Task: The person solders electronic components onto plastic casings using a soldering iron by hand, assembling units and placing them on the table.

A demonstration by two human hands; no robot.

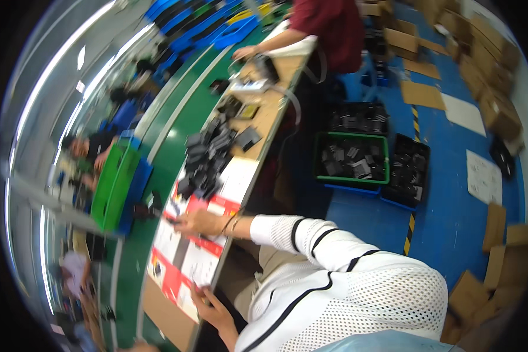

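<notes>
Head cam — wide fisheye, left one of a side-by-side pair. Looks down past the wearer's white sleeve (328,237) onto the workbench (167,311); right hand (200,223) and left hand (214,311) near the lens. View strongly tilted — bench runs diagonally, ceiling lights (47,100) bend along left rim, blue floor (358,217) fills right, corners black.

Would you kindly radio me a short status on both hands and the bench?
Right hand over red-and-white printed pieces, at a dark item; grip unclear. Left hand at the bench edge; grip unclear. Black pieces heaped near the right hand.
</notes>
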